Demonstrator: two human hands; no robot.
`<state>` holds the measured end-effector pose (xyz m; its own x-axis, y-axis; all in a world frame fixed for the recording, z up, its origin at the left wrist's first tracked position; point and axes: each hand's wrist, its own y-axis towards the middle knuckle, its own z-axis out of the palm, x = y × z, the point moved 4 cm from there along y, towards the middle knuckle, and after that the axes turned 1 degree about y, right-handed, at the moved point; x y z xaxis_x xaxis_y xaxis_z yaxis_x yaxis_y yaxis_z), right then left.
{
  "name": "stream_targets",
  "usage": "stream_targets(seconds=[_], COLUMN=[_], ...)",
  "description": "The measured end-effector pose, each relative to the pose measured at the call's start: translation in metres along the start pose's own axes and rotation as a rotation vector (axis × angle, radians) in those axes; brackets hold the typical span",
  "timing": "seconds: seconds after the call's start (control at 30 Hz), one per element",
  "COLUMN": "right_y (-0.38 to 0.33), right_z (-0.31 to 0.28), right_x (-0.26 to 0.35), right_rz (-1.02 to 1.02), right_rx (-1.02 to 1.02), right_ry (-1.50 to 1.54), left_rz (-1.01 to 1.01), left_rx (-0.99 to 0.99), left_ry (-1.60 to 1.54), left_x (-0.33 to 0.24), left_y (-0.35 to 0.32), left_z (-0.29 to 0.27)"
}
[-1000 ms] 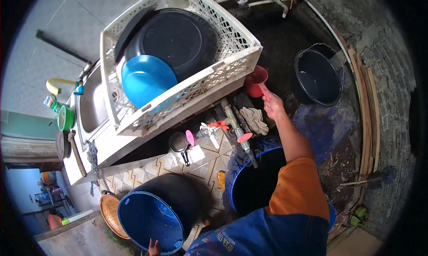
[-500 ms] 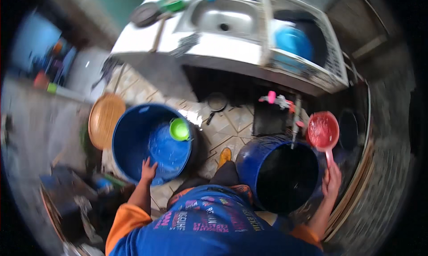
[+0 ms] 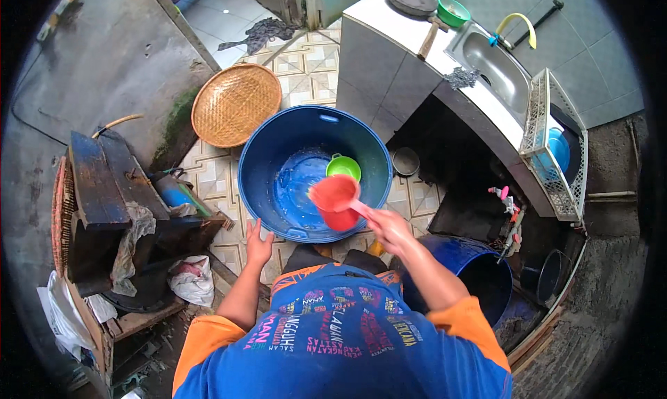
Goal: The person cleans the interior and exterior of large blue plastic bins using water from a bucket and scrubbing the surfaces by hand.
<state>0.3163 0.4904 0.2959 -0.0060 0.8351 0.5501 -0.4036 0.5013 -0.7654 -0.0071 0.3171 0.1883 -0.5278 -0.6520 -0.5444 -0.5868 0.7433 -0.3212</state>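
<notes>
The right hand point(image 3: 391, 231) grips the red plastic dipper point(image 3: 340, 216) by its handle, fingers wrapped close around it. The dipper's cup hangs tilted over the near, right part of the blue tub point(image 3: 278, 145), its mouth turned to the left; whether it holds water I cannot tell. The left hand point(image 3: 258, 247) holds nothing, fingers spread, just beside the tub's near rim; contact is unclear. The tub stands on the tiled floor point(image 3: 306, 64), near the left end of the sink worktop point(image 3: 387, 28), with a small green bowl point(image 3: 344, 166) inside.

Empty, the dipper should be light and fairly stiff; filled, it would pull down at the cup and twist the wrist. Wet plastic is likely slippery, so a full wrap of the handle, close to the cup, suits best. The tub looks rigid and bulky, best held by its rim slots.
</notes>
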Motion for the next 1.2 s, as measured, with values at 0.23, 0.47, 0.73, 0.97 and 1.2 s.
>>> stream_targets(seconds=[0.23, 0.47, 0.73, 0.97, 1.2], right_y=[0.138, 0.093, 0.004, 0.008, 0.020], right_z=[0.074, 0.031, 0.028, 0.054, 0.069], right_x=[-0.011, -0.044, -0.022, 0.084, 0.161], right_rz=[-0.005, -0.094, -0.075, -0.453, -0.552], right_rx=[-0.136, -0.152, -0.251, -0.065, 0.112], right_ry=[0.642, 0.589, 0.160, -0.824, -1.770], left_rz=[-0.150, -0.192, -0.239, -0.266, -0.294], left_rx=[0.049, 0.038, 0.042, 0.053, 0.057], left_ry=[-0.090, -0.151, -0.179, -0.204, -0.182], left_x=[0.037, 0.055, 0.075, 0.066, 0.066], left_y=[0.002, 0.004, -0.002, 0.001, -0.014], left_z=[-0.023, -0.015, 0.003, 0.003, 0.004])
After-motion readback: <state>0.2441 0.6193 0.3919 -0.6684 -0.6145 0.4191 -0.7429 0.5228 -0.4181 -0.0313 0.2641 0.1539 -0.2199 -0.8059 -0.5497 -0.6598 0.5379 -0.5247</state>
